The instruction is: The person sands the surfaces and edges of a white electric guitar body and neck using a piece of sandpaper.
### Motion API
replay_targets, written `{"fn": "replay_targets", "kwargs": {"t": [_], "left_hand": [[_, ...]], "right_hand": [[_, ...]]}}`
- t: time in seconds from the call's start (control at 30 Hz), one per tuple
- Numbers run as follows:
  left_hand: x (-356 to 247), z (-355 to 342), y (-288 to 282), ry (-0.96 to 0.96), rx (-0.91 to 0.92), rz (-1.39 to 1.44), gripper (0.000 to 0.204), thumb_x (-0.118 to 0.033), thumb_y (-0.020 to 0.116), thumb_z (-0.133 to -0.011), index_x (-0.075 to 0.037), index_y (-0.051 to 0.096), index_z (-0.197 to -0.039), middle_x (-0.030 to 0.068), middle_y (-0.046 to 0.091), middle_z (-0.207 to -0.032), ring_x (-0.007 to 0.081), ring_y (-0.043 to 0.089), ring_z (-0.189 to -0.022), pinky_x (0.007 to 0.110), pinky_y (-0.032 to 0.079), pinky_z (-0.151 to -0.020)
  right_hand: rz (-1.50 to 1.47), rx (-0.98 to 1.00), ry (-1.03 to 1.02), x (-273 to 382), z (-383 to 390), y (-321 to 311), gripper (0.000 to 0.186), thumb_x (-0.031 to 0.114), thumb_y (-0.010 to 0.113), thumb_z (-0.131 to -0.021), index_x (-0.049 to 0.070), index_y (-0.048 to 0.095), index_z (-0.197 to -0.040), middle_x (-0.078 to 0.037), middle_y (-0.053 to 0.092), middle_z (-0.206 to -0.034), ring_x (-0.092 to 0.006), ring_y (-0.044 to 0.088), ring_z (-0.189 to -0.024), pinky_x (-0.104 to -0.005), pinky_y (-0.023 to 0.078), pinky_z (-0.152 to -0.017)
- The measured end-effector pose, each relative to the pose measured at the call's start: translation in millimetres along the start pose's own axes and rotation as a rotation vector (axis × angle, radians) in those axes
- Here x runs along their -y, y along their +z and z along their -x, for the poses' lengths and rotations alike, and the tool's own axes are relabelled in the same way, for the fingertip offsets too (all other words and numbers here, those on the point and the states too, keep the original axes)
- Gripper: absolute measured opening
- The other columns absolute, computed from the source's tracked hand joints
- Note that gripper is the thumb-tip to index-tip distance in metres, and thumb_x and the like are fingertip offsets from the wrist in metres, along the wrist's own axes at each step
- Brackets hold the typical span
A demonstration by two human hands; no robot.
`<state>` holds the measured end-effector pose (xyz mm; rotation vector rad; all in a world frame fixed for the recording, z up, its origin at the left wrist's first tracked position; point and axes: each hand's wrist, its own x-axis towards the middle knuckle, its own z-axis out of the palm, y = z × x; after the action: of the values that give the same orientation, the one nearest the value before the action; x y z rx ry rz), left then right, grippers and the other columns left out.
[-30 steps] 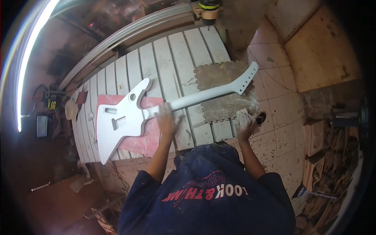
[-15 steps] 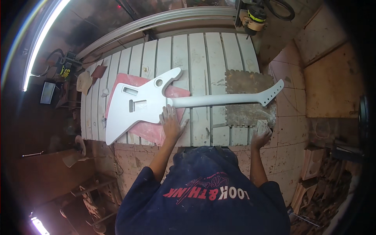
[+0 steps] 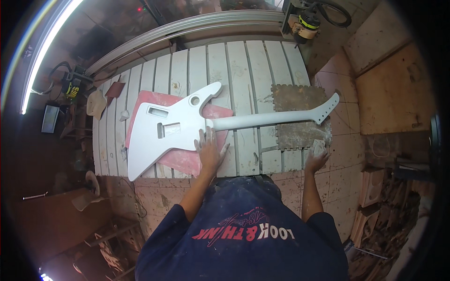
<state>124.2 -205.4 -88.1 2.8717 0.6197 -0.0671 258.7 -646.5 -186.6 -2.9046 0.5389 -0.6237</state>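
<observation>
A white electric guitar (image 3: 179,114), body and neck in one, lies across the slatted bench. Its angular body rests on a pink pad (image 3: 219,111), and its neck reaches right over a brown mat. My left hand (image 3: 210,154) lies flat with fingers spread, the fingertips on the body's near edge by the neck joint. Closed at the mat's near right corner, my right hand (image 3: 316,162) grips a pale, dusty folded sheet (image 3: 319,148), whose material I cannot make out. White dust coats the fingers of both hands.
Under the headstock is the brown interlocking mat (image 3: 295,98) on the white slatted bench (image 3: 241,159). A metal rail (image 3: 201,22) runs along the far side, with a power tool (image 3: 307,23) at its right end. Small scraps (image 3: 124,115) lie at the bench's left.
My right hand and the folded sheet have shifted slightly up relative to the mat. The whole view has shifted a little; my left hand keeps its place on the guitar.
</observation>
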Motion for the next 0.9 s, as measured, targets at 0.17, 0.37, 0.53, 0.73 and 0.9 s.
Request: {"fn": "replay_targets", "kwargs": {"t": [0.17, 0.37, 0.53, 0.73, 0.9], "left_hand": [[1.5, 2.2, -7.0, 0.023, 0.040, 0.028, 0.093, -0.060, 0.060, -0.096, -0.001, 0.031, -0.162, 0.0151, 0.026, -0.171, 0.0395, 0.011, -0.160, 0.068, 0.012, -0.122], [0.7, -36.7, -7.0, 0.013, -0.035, 0.042, 0.091, -0.058, 0.061, -0.096, -0.001, 0.033, -0.161, 0.0163, 0.031, -0.169, 0.0393, 0.012, -0.160, 0.068, 0.011, -0.123], [1.6, -39.3, -3.3, 0.013, -0.072, 0.057, 0.091, -0.058, 0.062, -0.095, -0.002, 0.034, -0.161, 0.0153, 0.030, -0.169, 0.0392, 0.012, -0.160, 0.069, 0.011, -0.122], [5.4, 5.5, -6.8, 0.017, 0.074, 0.066, 0.092, -0.058, 0.063, -0.095, -0.003, 0.033, -0.162, 0.0134, 0.026, -0.171, 0.0393, 0.011, -0.160, 0.070, 0.011, -0.122], [-1.4, -20.7, -8.5, -0.005, 0.001, 0.064, 0.091, -0.058, 0.063, -0.095, -0.003, 0.034, -0.161, 0.0140, 0.030, -0.169, 0.0395, 0.012, -0.160, 0.069, 0.012, -0.122]], "right_hand": [[-0.163, 0.055, 0.074, 2.5, 13.4, 0.9, 0.063, 0.025, 0.085, -0.079, 0.002, 0.056, -0.131, -0.018, 0.056, -0.133, -0.0399, 0.055, -0.125, -0.0526, 0.048, -0.099], [-0.175, 0.080, 0.078, 18.6, 19.8, -13.4, 0.066, 0.027, 0.083, -0.080, -0.002, 0.055, -0.131, -0.022, 0.055, -0.131, -0.0430, 0.055, -0.123, -0.0528, 0.048, -0.100], [-0.147, 0.076, 0.066, 22.5, 17.7, -15.9, 0.067, 0.027, 0.082, -0.081, -0.004, 0.054, -0.133, -0.023, 0.055, -0.131, -0.0441, 0.055, -0.123, -0.0524, 0.049, -0.101], [-0.139, 0.066, 0.083, 22.9, 19.2, -17.7, 0.067, 0.025, 0.083, -0.080, -0.001, 0.054, -0.134, -0.022, 0.057, -0.128, -0.0438, 0.055, -0.122, -0.0527, 0.048, -0.101], [-0.053, 0.031, 0.073, 26.0, 21.2, -17.6, 0.068, 0.032, 0.083, -0.080, -0.003, 0.055, -0.131, -0.023, 0.057, -0.127, -0.0443, 0.057, -0.119, -0.0529, 0.049, -0.098]]}}
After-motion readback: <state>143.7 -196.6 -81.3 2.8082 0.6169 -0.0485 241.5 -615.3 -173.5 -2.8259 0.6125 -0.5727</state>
